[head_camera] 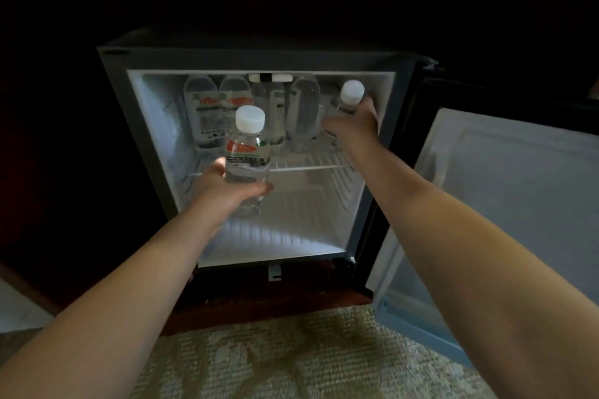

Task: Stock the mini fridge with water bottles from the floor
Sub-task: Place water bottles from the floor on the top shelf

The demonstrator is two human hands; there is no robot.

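Observation:
The mini fridge (113,81) stands open in front of me, lit inside, with a wire shelf (311,163) across its middle. Several clear water bottles (201,107) with white caps stand at the back of that shelf. My left hand (223,193) holds an upright water bottle (248,152) with a red-and-green label just in front of the shelf's left half. My right hand (355,125) grips another water bottle (350,94) at the shelf's right end, close to the fridge's right wall. That bottle's lower part is hidden by my fingers.
The fridge door (505,204) hangs open to the right, its white inner liner facing me. Below the shelf lies the fridge's ribbed white floor (275,233). A beige patterned carpet (291,359) covers the ground in front. The surroundings are dark.

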